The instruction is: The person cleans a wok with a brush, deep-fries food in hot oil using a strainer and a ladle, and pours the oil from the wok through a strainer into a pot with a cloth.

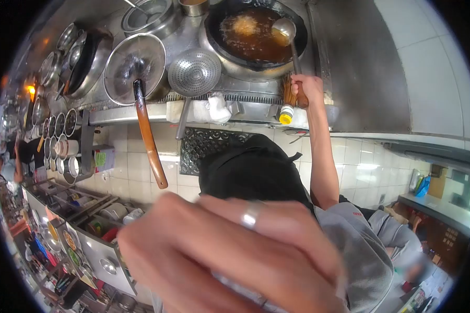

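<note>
My right hand is closed around the wooden handle of a ladle. The ladle's bowl dips into brown bubbling oil in a black wok. A pale golden clump of frying food floats left of the ladle. Beside my right hand stand a bamboo brush and a bottle with a yellow cap. My left hand, wearing a ring, is large and blurred right before the camera. Its fingers are curled, and whatever they hold is hidden.
Left of the wok lie a perforated skimmer and a strainer with a wooden handle, both handles jutting over the counter's edge. A white cloth rests there. Behind is a pot. A black mat covers some floor.
</note>
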Demonstrator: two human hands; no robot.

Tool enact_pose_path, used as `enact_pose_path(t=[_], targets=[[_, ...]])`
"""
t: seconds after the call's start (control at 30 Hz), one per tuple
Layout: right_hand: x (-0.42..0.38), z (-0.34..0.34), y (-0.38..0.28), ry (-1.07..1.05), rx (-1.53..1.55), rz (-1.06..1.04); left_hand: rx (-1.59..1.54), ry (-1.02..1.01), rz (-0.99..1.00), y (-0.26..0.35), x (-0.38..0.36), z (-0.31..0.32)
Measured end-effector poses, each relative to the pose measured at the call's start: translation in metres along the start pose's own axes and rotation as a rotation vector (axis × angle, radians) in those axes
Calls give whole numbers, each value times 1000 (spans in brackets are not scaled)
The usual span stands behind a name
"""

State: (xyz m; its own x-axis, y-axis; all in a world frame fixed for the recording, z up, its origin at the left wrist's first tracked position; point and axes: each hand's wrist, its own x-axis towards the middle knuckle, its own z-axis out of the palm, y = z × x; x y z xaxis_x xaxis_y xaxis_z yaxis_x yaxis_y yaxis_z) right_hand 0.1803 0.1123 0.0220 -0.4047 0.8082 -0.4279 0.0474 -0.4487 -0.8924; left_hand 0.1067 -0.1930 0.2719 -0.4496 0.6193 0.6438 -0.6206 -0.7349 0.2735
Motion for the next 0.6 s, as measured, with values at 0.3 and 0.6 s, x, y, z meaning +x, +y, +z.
enact_pose_path(t=[0.3,0.6], targets=[[11,-1,-8,-323,801,314,54,183,101,-15,-7,30],[26,28,-57,-334,568,147,-114,306,-146,2,13,38]])
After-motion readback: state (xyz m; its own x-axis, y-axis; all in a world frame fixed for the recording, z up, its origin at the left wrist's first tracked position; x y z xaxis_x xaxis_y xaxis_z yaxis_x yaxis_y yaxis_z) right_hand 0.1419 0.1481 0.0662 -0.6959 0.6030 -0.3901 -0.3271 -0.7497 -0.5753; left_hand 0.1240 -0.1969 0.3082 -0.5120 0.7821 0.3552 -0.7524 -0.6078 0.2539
